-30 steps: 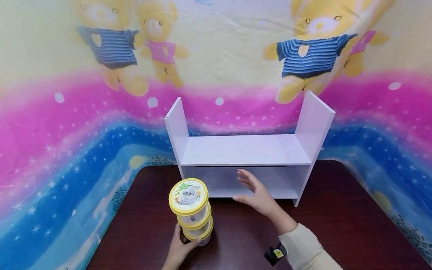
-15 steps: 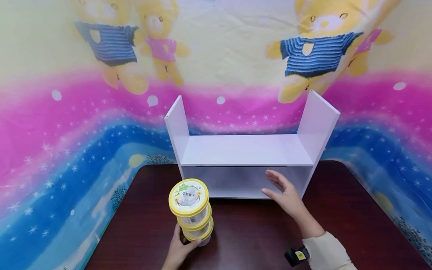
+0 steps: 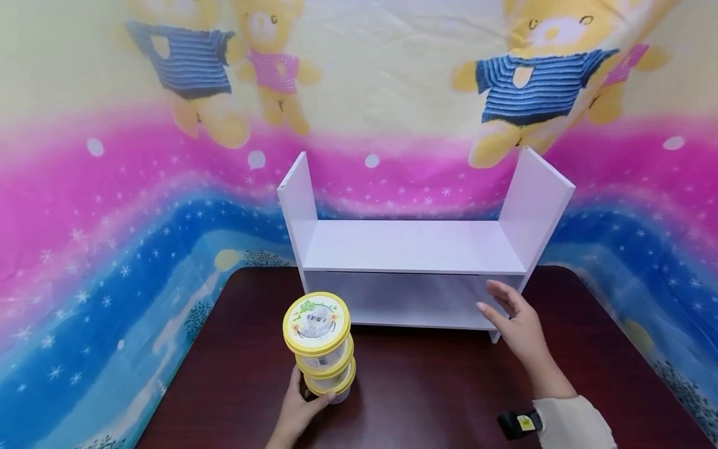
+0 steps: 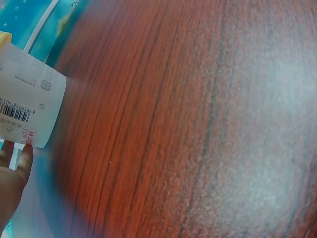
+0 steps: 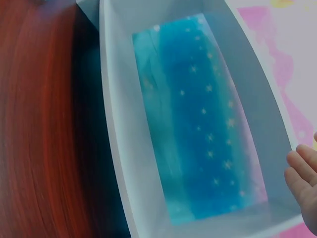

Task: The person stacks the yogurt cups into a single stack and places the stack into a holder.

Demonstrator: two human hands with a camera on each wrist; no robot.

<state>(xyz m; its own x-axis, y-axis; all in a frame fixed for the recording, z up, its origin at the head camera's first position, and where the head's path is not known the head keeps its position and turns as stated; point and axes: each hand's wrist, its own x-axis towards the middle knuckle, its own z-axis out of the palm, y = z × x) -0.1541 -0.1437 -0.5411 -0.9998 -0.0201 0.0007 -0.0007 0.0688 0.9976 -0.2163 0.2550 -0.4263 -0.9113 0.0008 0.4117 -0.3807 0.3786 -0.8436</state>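
A stack of three round tubs (image 3: 316,327) with yellow lids stands left of the middle of the table. The top lid is white with flowers and dark printed characters. My left hand (image 3: 297,408) curls thumb and fingers round the lowest tub. In the left wrist view, a white tub wall (image 4: 32,94) carries a barcode and a red stamp, with fingertips at its edge. My right hand (image 3: 518,327), fingers apart and holding nothing, hovers before the right end of the white shelf (image 3: 415,246). The right wrist view shows that hand (image 5: 304,183) at the shelf's side.
The shelf has two levels and tall side panels, and stands at the back of the dark red-brown table (image 3: 415,399). Behind it hangs a colourful cloth (image 3: 387,181) printed with bears. A black strap device (image 3: 518,424) sits at my right wrist.
My right hand has moved to the right along the shelf front, from its middle to its right end. The left hand has kept its grip on the tubs. The head view has shifted slightly.
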